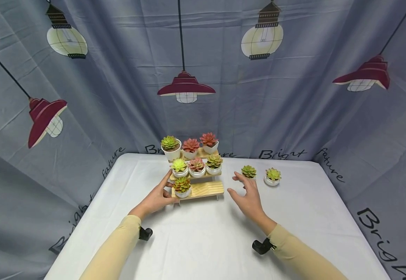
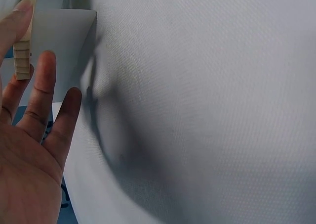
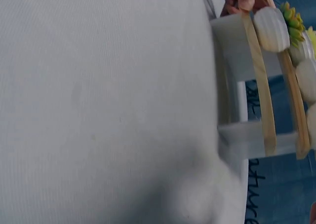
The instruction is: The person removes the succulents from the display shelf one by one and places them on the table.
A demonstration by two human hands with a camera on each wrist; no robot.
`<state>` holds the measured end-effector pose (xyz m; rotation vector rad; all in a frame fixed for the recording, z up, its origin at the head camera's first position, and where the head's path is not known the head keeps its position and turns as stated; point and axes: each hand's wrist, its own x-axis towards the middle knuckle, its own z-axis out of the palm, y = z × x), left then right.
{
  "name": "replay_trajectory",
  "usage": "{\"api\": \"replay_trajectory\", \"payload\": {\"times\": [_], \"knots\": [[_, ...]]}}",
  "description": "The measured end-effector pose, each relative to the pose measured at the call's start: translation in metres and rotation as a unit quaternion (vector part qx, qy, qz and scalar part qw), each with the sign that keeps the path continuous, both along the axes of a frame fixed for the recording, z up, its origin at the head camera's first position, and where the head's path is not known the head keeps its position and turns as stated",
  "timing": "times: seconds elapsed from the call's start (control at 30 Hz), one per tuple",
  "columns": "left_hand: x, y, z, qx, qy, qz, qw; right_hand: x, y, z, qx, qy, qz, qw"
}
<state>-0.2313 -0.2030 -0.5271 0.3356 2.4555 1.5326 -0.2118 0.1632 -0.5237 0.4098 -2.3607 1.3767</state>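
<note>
A three-tier wooden stand [image 1: 206, 189] with white supports holds small potted succulents. My left hand [image 1: 158, 195] grips the left end of its lowest board [image 2: 22, 58], the thumb on one side and the index finger on the other; the remaining fingers extend loosely. On that board stands a red-tipped green succulent [image 1: 182, 186] in a white pot, close to my left hand. My right hand [image 1: 250, 199] hovers right of the stand, fingers spread and holding nothing. Just beyond its fingers is a green succulent [image 1: 249, 171], its pot mostly hidden by the hand.
Another green succulent [image 1: 272, 175] in a white pot stands farther right on the white-covered table [image 1: 203, 241]. The middle tier carries a yellow-green [image 1: 179, 166], a pinkish [image 1: 196, 165] and a green succulent [image 1: 214, 161]. Three more pots line the top tier. A grey curtain [image 1: 223, 109] hangs behind.
</note>
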Motion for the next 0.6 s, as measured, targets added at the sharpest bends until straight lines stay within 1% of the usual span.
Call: {"api": "replay_trajectory", "payload": {"times": [0.13,0.43,0.6], "knots": [[0.0,0.0,0.0,0.002,-0.001,0.0,1.0,0.002,-0.011,-0.002,-0.003,0.008,0.017,0.9998],[0.0,0.0,-0.001,0.004,-0.002,0.003,1.0,0.005,-0.032,-0.005,-0.013,0.005,0.045,0.9989],[0.0,-0.001,-0.001,0.004,-0.001,0.0,1.0,0.009,-0.042,-0.008,-0.01,-0.012,0.061,0.998]]}}
